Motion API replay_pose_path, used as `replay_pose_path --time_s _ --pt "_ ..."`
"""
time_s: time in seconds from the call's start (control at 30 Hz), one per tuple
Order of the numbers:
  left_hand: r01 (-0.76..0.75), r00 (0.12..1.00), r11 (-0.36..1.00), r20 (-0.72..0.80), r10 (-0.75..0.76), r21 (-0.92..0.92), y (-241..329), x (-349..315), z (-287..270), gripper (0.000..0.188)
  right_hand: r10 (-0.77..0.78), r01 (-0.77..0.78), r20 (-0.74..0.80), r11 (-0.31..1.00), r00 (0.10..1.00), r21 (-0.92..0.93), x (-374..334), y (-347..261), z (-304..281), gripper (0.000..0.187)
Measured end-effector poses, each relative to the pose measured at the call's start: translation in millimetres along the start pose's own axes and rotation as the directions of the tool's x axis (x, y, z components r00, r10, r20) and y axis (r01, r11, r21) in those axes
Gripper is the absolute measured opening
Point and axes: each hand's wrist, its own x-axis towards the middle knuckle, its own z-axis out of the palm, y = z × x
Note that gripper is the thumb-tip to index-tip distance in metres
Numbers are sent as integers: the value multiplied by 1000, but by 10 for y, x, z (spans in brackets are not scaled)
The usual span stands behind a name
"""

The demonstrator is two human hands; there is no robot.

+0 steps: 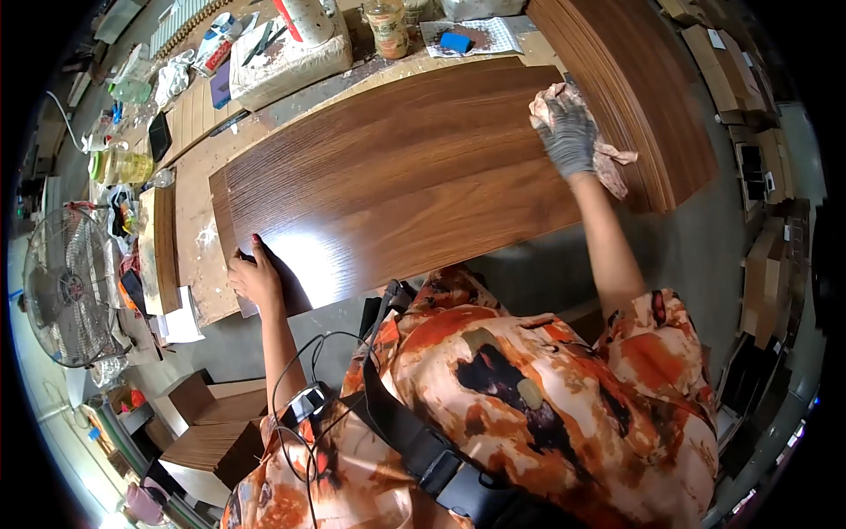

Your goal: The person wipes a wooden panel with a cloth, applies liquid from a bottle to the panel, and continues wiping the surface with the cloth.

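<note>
The brown panel (397,172) lies lengthwise between the left hand (256,278), half-curled round its near-left corner, and the right hand (568,137) (gloved). That one spreads over a cloth (611,166).

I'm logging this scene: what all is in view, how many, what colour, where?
Wood-grain panel: at least one, brown, on bench
Panel stack: one, brown, at right
Cloth: one, pinkish, panel's right end
Block: one, blue, on patterned sheet
Jar: one, amber, bench's far side
Fan: one, dark, far left
Cartons: several, brown, lower left and right
Small clutter: uncountable, mixed colours, bench's left
Left hand: one, bare, panel's near-left corner
Right hand: one, grey-gloved, on cloth
</note>
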Motion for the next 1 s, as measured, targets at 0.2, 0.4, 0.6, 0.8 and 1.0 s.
replay_pose_path --time_s 0.2,0.4,0.6,0.8,1.0 --pt "-273 962 957 -43 270 -98 -690 314 205 48 57 -78 167 989 984 125 402 -1408 -844 35" --pt "-277 959 960 -73 274 -31 -231 156 92 64 -361 352 -50 857 931 376 -433 -3321 -1061 66" --pt "-161 985 976 -33 168 148 -330 269 236 72 -408 220 -16 458 913 861 -334 -3094 -1063 64" --pt "-249 959 960 -106 263 128 267 264 22 73 -282 85 113 605 953 792 150 -2010 -942 65" --pt "-161 985 979 -45 167 123 204 266 -12 71 -40 -58 88 481 995 875 528 -1507 -421 92"
